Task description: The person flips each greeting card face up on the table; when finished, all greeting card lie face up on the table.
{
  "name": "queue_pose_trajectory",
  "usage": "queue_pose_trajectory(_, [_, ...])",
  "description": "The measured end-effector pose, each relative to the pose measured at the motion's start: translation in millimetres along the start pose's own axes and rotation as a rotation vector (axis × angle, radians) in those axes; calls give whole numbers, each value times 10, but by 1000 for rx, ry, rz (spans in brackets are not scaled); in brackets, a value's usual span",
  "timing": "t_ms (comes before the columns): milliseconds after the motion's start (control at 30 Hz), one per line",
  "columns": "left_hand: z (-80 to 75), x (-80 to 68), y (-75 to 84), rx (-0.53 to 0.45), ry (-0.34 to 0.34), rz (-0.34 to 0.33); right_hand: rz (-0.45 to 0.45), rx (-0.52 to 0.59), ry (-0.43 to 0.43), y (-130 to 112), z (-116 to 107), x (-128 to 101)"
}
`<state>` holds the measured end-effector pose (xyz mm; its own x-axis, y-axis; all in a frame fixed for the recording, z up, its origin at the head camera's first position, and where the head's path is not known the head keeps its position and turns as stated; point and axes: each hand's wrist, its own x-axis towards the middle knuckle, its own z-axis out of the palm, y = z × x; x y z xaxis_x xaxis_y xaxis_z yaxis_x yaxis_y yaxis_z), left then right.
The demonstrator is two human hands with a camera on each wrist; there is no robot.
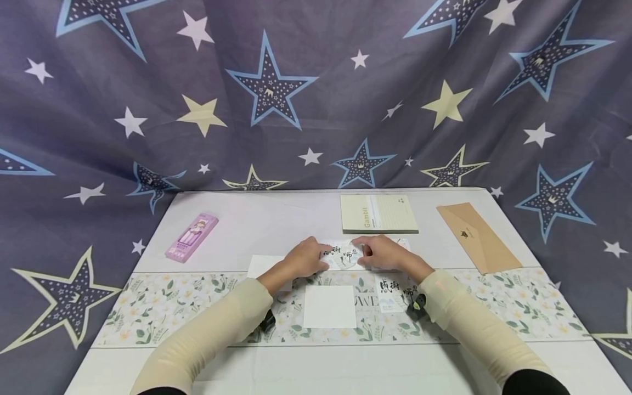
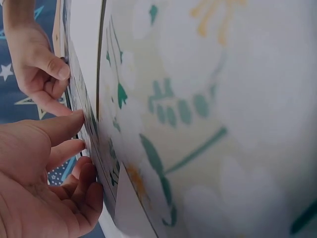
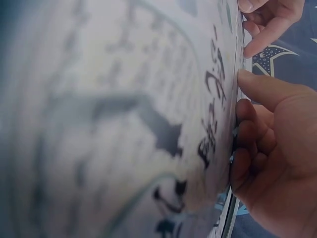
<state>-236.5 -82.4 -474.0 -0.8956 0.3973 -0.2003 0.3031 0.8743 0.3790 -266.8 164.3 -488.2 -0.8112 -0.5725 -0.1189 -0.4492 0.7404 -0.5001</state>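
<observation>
At the far left of the desk (image 1: 296, 214), a pink illustrated box (image 1: 192, 237) is seen lying flat, well apart from the hands. A white slip of paper (image 1: 260, 264) is partly covered by the left forearm. The left hand (image 1: 305, 258) is placed at the left edge of a card printed with black calligraphy (image 1: 342, 255), its fingers curled and pinching that edge; in the left wrist view the fingertips (image 2: 79, 147) are shown touching the card's thin edge. The card is located at the middle of the desk, just beyond the floral runner (image 1: 148, 307), between the two hands. The right hand (image 1: 382, 253) is set at the card's right edge, with fingers likewise curled against it, as confirmed in the right wrist view (image 3: 267, 144). A blank white square of paper (image 1: 329, 306) and a second printed calligraphy card (image 1: 392, 293) are seen on the runner, nearer the person. Behind the hands a cream notepad (image 1: 378, 213) is laid; at the far right a brown envelope (image 1: 478, 237) rests. The held card is judged to be light, thin and easily creased; it is best taken by its opposite edges with fingertips, since a flat sheet on a smooth surface is hard to lift from above.
</observation>
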Motion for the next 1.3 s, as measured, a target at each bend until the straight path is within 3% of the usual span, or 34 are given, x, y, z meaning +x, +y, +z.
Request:
queue_pose_trajectory(267, [-12,-15,2,45,2,25,-7,-15,-8,6,-12,5])
queue_pose_trajectory(467, [-71,-64,-44,48,38,67,-62,-32,36,-21,-46,-47])
queue_pose_trajectory(867, [-251,-505,-107,-22,64,98,-125,9,-25,-212,-52,-262])
queue_pose_trajectory(1300, [-28,-891,-144,6,30,124,-171,9,-92,-399,86,-482])
